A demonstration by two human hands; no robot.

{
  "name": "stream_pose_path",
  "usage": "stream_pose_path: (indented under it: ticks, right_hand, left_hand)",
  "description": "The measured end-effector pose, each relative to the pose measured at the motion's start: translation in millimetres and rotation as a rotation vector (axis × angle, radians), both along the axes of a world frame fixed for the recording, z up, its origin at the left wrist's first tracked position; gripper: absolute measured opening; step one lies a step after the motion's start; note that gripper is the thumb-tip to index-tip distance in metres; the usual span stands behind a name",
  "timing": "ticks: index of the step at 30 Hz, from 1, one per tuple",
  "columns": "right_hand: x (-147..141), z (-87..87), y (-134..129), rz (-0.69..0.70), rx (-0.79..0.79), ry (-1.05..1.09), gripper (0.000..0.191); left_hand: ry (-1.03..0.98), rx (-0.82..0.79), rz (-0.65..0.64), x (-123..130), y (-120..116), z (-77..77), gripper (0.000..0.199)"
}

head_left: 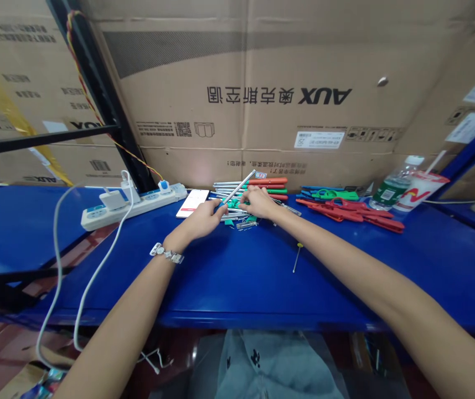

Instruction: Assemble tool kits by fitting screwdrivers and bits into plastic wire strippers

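Note:
My left hand (204, 218) is closed around the lower end of a silver rod (238, 187). A bit of blue shows at its fingers, and the rod slants up and to the right. My right hand (259, 201) is just to the right, fingers curled down over a pile of small green pieces (232, 204); its fingertips are partly hidden, so what they grip cannot be made out. Behind both hands lie several long rods with orange, red and green handles (271, 182). A small metal piece (246, 224) lies in front of the pile.
A white phone (192, 203) and a power strip (138, 206) are on the left of the blue tabletop (221, 282). Red plastic parts (345, 210), green parts (337, 195), a bottle (395, 185) and a paper cup (422, 191) stand right. A yellow-ended pin (298, 257) lies near my right forearm.

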State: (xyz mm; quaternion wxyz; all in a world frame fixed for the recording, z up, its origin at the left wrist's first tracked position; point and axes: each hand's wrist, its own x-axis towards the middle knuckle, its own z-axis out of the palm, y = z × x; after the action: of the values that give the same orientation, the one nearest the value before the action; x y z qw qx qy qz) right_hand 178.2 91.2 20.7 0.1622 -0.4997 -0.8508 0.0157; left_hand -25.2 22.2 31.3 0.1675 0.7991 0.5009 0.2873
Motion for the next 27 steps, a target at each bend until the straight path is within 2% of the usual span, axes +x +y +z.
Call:
stream_pose_path:
  ticks: [2,3,7,10,12,16,22,27]
  right_hand:
    - [6.0,1.0,-0.9,0.005,0.008,0.109,0.017]
    - [10.7,1.7,-2.6,0.003,-0.008,0.232,0.018]
    - [40.2,2.0,-19.7,-0.023,-0.184,0.917,0.024]
    - [66.2,-1.9,-42.8,-0.104,-0.247,1.205,0.039]
    - [78.3,-4.8,-58.8,-0.111,-0.295,1.345,0.047]
    - [84.6,-6.7,-77.6,-0.125,-0.293,1.432,0.053]
    - [82.4,-4.8,-76.5,-0.19,-0.194,1.473,0.052]
    - [80.1,-7.7,-80.0,-0.129,-0.176,1.345,0.052]
  left_hand:
    - [-0.005,0.004,-0.038,1.8,-2.1,-0.3,0.031]
    - [-0.012,0.007,-0.06,3.3,-3.8,-0.2,0.033]
    - [-0.029,0.049,-0.15,12.3,-11.2,0.3,0.037]
    - [0.033,0.083,-0.226,18.7,-14.0,-2.3,0.034]
    - [0.083,0.089,-0.257,21.5,-14.4,-5.1,0.034]
    - [0.136,0.099,-0.286,23.2,-14.6,-7.5,0.036]
    - [0.183,0.129,-0.267,21.5,-16.1,-3.8,0.037]
    - [0.226,0.125,-0.266,22.2,-17.5,-6.1,0.038]
